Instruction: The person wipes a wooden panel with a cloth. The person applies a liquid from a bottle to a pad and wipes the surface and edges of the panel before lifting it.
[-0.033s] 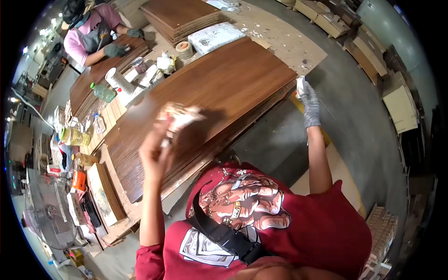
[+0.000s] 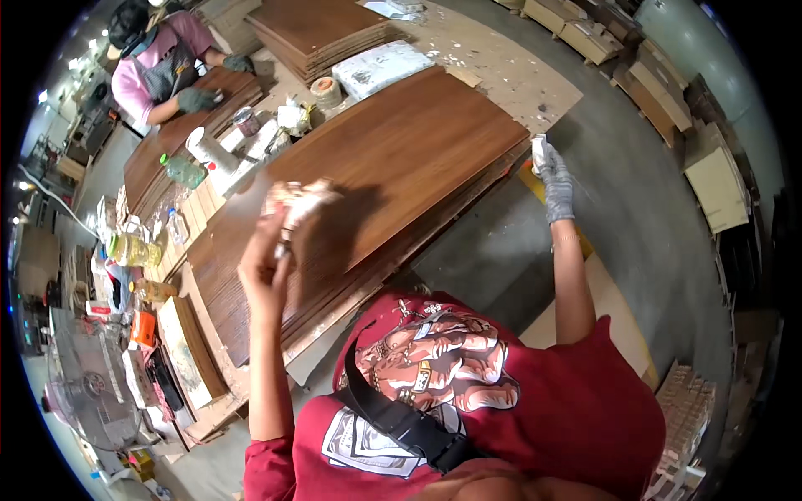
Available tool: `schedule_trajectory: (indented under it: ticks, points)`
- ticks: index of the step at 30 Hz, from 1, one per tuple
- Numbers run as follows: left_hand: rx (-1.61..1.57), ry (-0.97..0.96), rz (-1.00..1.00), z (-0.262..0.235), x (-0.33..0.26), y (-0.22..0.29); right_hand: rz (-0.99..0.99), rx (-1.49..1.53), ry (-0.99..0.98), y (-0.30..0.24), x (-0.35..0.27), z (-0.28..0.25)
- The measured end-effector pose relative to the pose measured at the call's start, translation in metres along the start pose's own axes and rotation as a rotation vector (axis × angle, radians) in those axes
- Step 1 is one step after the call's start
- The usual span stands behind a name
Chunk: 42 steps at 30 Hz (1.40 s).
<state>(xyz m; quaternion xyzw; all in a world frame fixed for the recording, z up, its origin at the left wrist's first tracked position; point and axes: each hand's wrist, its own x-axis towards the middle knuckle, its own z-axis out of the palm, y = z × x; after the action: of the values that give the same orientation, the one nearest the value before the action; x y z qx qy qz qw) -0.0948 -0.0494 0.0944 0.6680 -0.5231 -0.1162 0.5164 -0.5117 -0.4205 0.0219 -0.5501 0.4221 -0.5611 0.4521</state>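
Observation:
My bare left hand (image 2: pixel 269 255) is closed on a crumpled whitish rag (image 2: pixel 302 204) with reddish patches, blurred by motion. It is raised over a brown wood-grain panel (image 2: pixel 409 159), and a dark shadow falls on the panel beside the rag. Out past the panel's right corner, my right hand (image 2: pixel 558 188) wears a grey knit glove. Its fingers are closed around a small white folded piece (image 2: pixel 540 151), whose kind I cannot make out. The panel lies on top of other panels, their edges showing along the near side.
Across the bench, a co-worker in pink (image 2: pixel 154 71) handles another brown panel with gloved hands. Between us stand a green bottle (image 2: pixel 184 171), a white cup (image 2: pixel 209 150), a tape roll (image 2: pixel 327 90) and a white bundle (image 2: pixel 380 68). A fan (image 2: pixel 92 384) stands at lower left.
My left hand has shifted a little to the left with the rag. My right hand stays nearly where it was beside the panel's corner.

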Motion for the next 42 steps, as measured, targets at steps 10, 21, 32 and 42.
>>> schedule_trajectory:
  ticks: [10, 21, 32, 42]
  points:
    - [0.446, -0.042, -0.122, 0.022, -0.002, -0.063, -0.290, -0.546, -0.056, 0.051, 0.018, 0.001]
    - [0.409, -0.031, -0.175, 0.030, 0.006, -0.053, -0.366, -0.493, -0.014, 0.045, 0.038, 0.002]
    - [0.358, -0.039, -0.223, 0.020, -0.006, -0.063, -0.364, -0.455, -0.181, -0.004, -0.070, 0.066]
    - [0.387, -0.285, -0.098, -0.007, -0.005, -0.066, -0.393, -0.317, -0.478, -0.030, -0.226, 0.159]
